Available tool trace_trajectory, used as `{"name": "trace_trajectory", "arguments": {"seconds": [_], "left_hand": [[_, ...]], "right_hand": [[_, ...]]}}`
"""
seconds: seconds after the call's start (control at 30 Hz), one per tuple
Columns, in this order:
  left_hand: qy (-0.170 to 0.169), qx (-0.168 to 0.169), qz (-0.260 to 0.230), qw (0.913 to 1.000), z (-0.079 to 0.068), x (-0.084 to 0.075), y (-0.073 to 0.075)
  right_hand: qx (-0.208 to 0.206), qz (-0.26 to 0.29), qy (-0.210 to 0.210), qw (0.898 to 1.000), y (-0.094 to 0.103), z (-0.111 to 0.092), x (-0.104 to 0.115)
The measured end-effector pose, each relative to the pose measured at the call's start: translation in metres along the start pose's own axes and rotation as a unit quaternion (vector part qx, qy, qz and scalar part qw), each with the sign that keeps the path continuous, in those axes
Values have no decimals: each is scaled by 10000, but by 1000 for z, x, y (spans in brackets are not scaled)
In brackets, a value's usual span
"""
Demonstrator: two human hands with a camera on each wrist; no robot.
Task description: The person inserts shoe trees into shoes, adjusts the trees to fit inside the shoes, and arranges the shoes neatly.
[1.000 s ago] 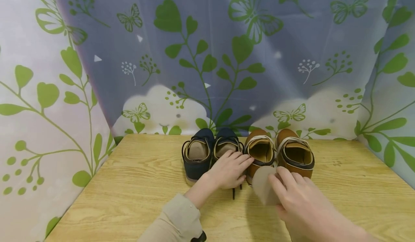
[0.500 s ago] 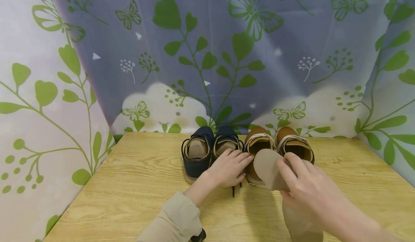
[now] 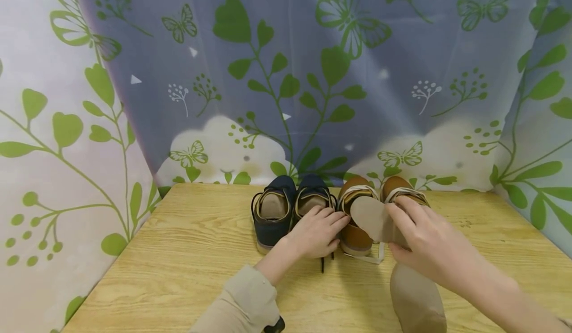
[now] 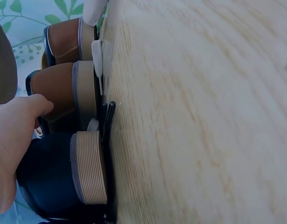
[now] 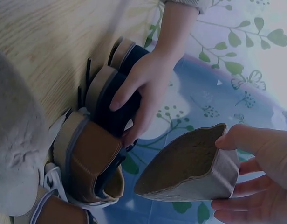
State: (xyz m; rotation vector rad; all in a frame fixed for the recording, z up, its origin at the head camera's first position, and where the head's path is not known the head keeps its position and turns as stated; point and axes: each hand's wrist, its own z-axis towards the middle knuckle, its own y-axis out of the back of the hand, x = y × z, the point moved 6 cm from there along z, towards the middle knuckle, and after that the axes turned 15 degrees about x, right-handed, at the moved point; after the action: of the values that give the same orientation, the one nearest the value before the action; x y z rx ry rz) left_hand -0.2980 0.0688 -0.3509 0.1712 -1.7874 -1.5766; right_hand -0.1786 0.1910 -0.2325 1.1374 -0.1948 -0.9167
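Note:
In the head view, my right hand (image 3: 424,229) pinches a grey moulded-pulp shoe insert (image 3: 371,216), its rounded end overlapping the opening of the left brown shoe (image 3: 355,238). Hollow inside, the insert (image 5: 181,163) shows its open side in the right wrist view. My left hand (image 3: 315,231) rests over the back of the right navy shoe (image 3: 308,181), fingers extended toward the left brown shoe. The right brown shoe (image 3: 392,183) is partly hidden behind my right hand. Another shoe insert (image 3: 417,298) lies on the table near the front.
The left navy shoe (image 3: 269,231) stands at the row's left end with beige stuffing visible inside. A white lace (image 3: 371,259) trails behind the brown shoes, and black lace ends hang by the navy pair. Patterned cloth (image 3: 286,75) closes off the wooden table's (image 3: 187,253) back and sides.
My right hand has moved the insert up and forward, from behind the left brown shoe's heel to over its opening. The second insert has come into view. My left hand stays put.

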Motion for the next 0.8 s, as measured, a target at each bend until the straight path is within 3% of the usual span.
{"name": "trace_trajectory", "arguments": {"seconds": [0.47,0.8], "left_hand": [[-2,-193,170,9997,2,-1,0],[-62,-360,316,9988,6,-3,5]], "right_hand": [[323,363,-360,9982,-11,2,-27],[842,657,-759,9914,-18,11,-39]]}}
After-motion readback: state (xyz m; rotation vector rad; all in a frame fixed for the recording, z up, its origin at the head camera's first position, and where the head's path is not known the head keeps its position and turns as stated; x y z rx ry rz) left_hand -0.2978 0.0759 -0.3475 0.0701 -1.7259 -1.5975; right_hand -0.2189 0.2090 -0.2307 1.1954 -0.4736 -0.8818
